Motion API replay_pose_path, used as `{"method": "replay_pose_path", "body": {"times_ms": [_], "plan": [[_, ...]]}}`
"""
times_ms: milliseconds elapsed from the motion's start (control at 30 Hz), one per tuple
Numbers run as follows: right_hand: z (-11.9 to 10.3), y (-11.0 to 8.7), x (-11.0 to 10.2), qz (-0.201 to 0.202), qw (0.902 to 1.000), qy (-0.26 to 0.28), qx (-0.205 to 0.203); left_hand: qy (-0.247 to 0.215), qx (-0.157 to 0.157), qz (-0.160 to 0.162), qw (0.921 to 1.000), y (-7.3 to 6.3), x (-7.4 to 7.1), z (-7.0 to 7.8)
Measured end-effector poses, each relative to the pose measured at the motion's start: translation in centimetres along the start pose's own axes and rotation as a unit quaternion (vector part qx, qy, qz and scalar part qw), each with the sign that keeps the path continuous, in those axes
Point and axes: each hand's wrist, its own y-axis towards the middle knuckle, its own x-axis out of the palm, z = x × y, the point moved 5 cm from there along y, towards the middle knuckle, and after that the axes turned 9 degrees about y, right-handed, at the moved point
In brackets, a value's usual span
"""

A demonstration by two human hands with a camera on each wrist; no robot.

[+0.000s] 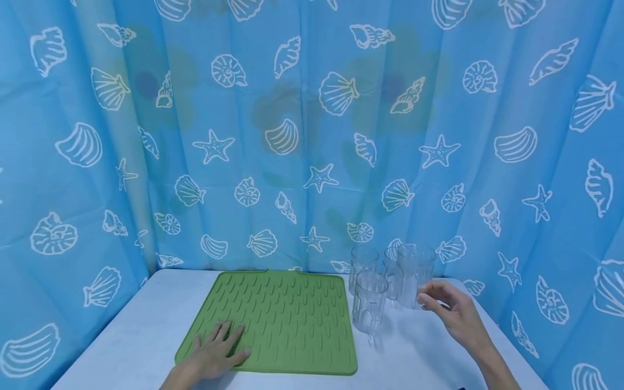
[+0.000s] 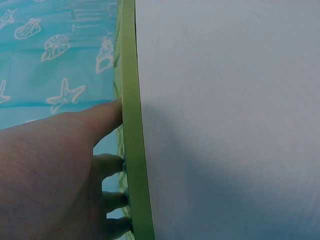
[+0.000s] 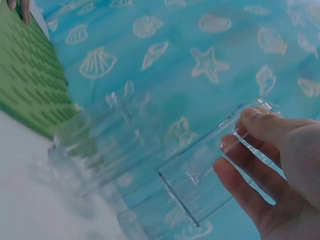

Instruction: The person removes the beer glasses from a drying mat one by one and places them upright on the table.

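Note:
My left hand (image 1: pixel 209 355) lies with fingers spread on the near left part of a green ridged drying mat (image 1: pixel 292 303). The left wrist view shows fingertips (image 2: pixel 116 200) meeting the mat's surface beyond its edge. On the right, my right hand (image 1: pixel 453 311) pinches a clear glass cup (image 3: pixel 200 175) between thumb and fingers at its side. Whether that cup touches the table cannot be told. Just left of it stand more clear cups: one in front (image 1: pixel 370 303), one behind (image 1: pixel 363 262), and one partly hidden (image 1: pixel 391 276).
The mat and cups are on a white-covered table (image 1: pixel 131 325). A blue curtain (image 1: pixel 312 135) with white shell and starfish prints hangs behind the table and along both sides. A small dark object (image 1: pixel 462 388) shows at the bottom edge.

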Motion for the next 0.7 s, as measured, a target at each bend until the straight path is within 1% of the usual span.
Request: {"method": "replay_pose_path", "body": {"times_ms": [133,233,333,433,567,667,700], "plan": [[2.0,-0.3,0.0,-0.021,0.9988,0.023,0.039,0.000,-0.001,0.000,1.0000,0.0,0.2,-0.1],[3.2,-0.6,0.2,-0.042,0.9956,0.042,0.072,0.000,-0.001,-0.003,1.0000,0.1,0.3,-0.1],[4.1,-0.8,0.4,-0.064,0.9915,0.063,0.094,0.000,-0.003,-0.003,1.0000,0.2,0.1,0.0],[5.0,-0.9,0.6,-0.095,0.9858,0.086,0.108,0.001,-0.003,-0.001,1.0000,0.1,-0.2,0.1],[6.1,-1.2,0.8,-0.132,0.9744,0.121,0.136,0.005,0.000,-0.002,1.0000,0.1,-0.2,0.1],[6.7,-1.3,1.0,-0.142,0.9681,0.136,0.155,0.007,0.002,-0.001,1.0000,0.1,-0.2,0.1],[6.8,-1.4,1.1,-0.147,0.9675,0.136,0.154,0.007,0.002,-0.001,1.0000,0.1,-0.1,0.0]]}}
